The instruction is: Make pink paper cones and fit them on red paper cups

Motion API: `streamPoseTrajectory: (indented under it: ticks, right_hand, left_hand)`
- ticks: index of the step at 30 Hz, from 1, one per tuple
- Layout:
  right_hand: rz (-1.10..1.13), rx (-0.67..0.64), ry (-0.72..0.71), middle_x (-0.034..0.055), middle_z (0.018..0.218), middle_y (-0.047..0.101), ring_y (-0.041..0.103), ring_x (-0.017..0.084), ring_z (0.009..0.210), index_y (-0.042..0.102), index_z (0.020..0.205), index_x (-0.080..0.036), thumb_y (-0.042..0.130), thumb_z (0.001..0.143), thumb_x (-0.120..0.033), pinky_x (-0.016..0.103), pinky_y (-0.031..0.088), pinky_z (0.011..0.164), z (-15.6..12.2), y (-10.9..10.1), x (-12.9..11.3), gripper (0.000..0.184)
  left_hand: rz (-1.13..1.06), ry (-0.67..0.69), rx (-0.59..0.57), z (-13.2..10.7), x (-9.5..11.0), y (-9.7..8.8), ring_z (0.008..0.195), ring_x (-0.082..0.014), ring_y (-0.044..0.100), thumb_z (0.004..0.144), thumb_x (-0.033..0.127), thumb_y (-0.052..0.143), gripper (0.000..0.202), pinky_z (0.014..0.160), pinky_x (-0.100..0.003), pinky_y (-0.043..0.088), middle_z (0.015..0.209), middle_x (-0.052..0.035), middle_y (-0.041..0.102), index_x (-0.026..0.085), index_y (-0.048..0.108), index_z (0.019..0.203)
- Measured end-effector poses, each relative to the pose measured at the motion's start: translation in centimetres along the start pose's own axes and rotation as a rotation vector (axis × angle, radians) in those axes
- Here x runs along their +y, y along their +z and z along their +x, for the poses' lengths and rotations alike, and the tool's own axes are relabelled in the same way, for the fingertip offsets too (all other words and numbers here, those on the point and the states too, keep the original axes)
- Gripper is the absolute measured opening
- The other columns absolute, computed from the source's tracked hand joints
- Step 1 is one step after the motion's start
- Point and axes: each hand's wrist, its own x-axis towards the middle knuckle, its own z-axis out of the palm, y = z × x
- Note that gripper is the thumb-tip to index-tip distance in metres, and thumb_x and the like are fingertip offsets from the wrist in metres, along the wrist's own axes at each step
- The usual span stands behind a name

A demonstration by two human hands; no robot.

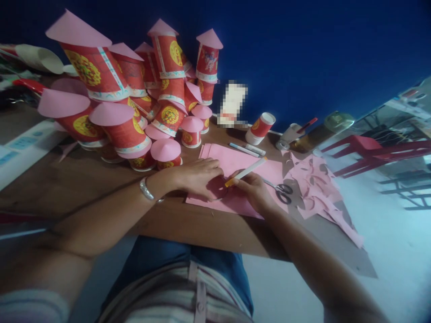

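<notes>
On my feed, far left: red cups with pink cone tops [117, 130] stacked on the table [168, 222], probably to save space. Left hand [202, 177] spread, pressing down on pink sheets [232, 157], presumably so nothing slips; curved edge [222, 196] at its fingers, can't tell if template or drawn line. Right hand [254, 190] closed around a white pen [248, 170], slanted, yellow end near that curve. Scissors [277, 188] beside it, handles outward, likely for reach. Pink offcuts [313, 188] further right. Sheets: flat, matte, layered slightly askew.
</notes>
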Motion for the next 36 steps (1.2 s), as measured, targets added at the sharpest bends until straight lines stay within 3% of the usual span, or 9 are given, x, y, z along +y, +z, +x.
streamPoseTrajectory:
  ticks: [5, 10, 19, 30, 36]
  right_hand:
    - [-0.021, -0.020, 0.005, 0.0026, 0.083, 0.078, 0.071, 0.017, 0.076, 0.075, 0.090, -0.020, 0.086, 0.077, -0.042, 0.031, 0.057, 0.076, -0.31, 0.55, 0.16, 0.029]
    - [-0.061, 0.008, 0.002, 0.0025, 0.083, 0.079, 0.070, 0.017, 0.074, 0.075, 0.091, -0.020, 0.086, 0.076, -0.042, 0.028, 0.055, 0.071, -0.29, 0.14, -0.05, 0.029]
    - [-0.215, 0.033, -0.006, 0.0041, 0.086, 0.080, 0.072, 0.020, 0.080, 0.077, 0.089, -0.020, 0.084, 0.078, -0.044, 0.031, 0.056, 0.077, -0.08, 0.09, -0.04, 0.027]
    - [-0.220, 0.041, 0.018, 0.0041, 0.084, 0.078, 0.070, 0.019, 0.079, 0.077, 0.089, -0.018, 0.084, 0.076, -0.045, 0.032, 0.054, 0.077, -0.11, 0.15, -0.34, 0.030]
    - [-0.241, 0.033, 0.010, 0.0041, 0.084, 0.079, 0.070, 0.019, 0.079, 0.078, 0.088, -0.018, 0.084, 0.076, -0.044, 0.031, 0.052, 0.076, -0.25, 0.33, -0.61, 0.029]
  left_hand:
    - [-0.017, 0.032, 0.021, -0.02, -0.44, 0.23, 0.106, -0.0248, 0.056, 0.073, 0.043, 0.075, 0.052, 0.091, -0.033, 0.044, 0.119, -0.0079, 0.058, 0.020, 0.063, 0.118]
    - [-0.020, 0.022, 0.015, -0.01, -0.49, 0.15, 0.110, -0.0256, 0.054, 0.070, 0.044, 0.078, 0.056, 0.096, -0.033, 0.042, 0.122, -0.0080, 0.058, 0.019, 0.062, 0.119]
    - [0.012, 0.046, 0.030, -0.08, -0.49, 0.04, 0.114, -0.0257, 0.052, 0.072, 0.043, 0.079, 0.057, 0.098, -0.032, 0.041, 0.124, -0.0086, 0.059, 0.018, 0.063, 0.120]
    - [-0.034, 0.052, 0.040, -0.15, -0.43, -0.15, 0.114, -0.0243, 0.056, 0.070, 0.041, 0.081, 0.054, 0.100, -0.033, 0.043, 0.121, -0.0064, 0.062, 0.019, 0.065, 0.117]
    - [-0.009, 0.086, 0.156, 0.02, -0.83, 0.32, 0.110, -0.0256, 0.059, 0.072, 0.038, 0.082, 0.046, 0.097, -0.035, 0.045, 0.118, -0.0084, 0.065, 0.017, 0.068, 0.111]
